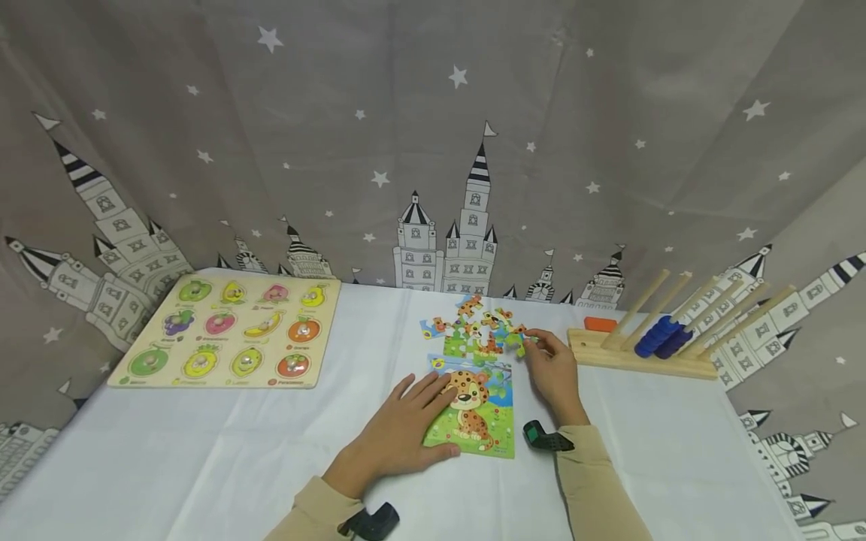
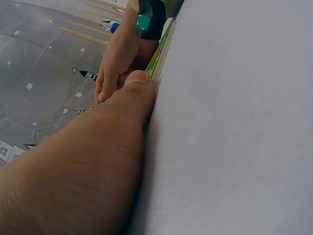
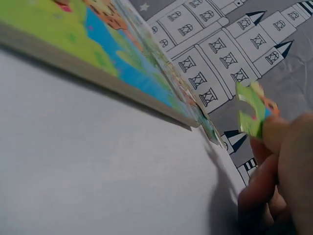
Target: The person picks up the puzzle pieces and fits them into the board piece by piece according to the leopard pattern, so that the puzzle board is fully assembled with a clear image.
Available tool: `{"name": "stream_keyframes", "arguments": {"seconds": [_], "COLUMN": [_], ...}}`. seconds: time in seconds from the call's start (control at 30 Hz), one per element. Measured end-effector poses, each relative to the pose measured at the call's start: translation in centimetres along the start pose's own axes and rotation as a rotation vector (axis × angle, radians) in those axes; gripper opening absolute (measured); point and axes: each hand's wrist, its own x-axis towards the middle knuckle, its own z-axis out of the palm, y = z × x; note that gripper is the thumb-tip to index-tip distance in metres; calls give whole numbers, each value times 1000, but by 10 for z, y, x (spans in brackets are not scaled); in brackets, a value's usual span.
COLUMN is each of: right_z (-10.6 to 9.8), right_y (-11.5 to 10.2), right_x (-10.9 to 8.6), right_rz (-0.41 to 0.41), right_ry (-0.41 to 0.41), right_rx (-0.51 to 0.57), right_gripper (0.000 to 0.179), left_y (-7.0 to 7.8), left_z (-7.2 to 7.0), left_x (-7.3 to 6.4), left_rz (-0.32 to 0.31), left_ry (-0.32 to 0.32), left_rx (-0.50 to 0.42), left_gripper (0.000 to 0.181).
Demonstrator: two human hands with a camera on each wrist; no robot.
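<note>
A flat square puzzle board (image 1: 497, 432) with a spotted leopard cub picture lies on the white table. My left hand (image 1: 399, 428) rests on its left side, fingers straight and spread over the picture, thumb near the lower left edge. Beyond the board's far edge, my right hand (image 1: 556, 376) pinches a green jigsaw piece (image 3: 249, 110) with a bit of orange and blue, held above the table in the right wrist view. To its left lie several loose jigsaw pieces (image 1: 467, 340), some overlapping. The left wrist view shows mostly my left thumb (image 2: 137, 93) against the board's edge.
At the far left lies a wooden fruit peg board (image 1: 233, 330). A wooden stand with upright rods (image 1: 643, 361) carries blue rings (image 1: 658, 336) at the right, with an orange block (image 1: 600, 324) by its back edge. A grey castle-print curtain (image 1: 433, 113) hangs behind the table.
</note>
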Motion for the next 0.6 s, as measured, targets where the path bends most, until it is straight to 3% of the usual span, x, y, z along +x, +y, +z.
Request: {"name": "stream_keyframes", "arguments": {"seconds": [0.33,0.6], "right_z": [-7,-12], "right_y": [3,2], "right_x": [-41,-55], "right_rz": [-135,-175], "right_ry": [-310,-451], "right_rx": [1,-13], "right_gripper": [25,22], "left_y": [0,-1], "left_z": [-1,-2], "left_x": [1,0], "left_rz": [-4,-8], "left_ry": [-10,-12], "left_rx": [0,7], "left_gripper": [88,89]}}
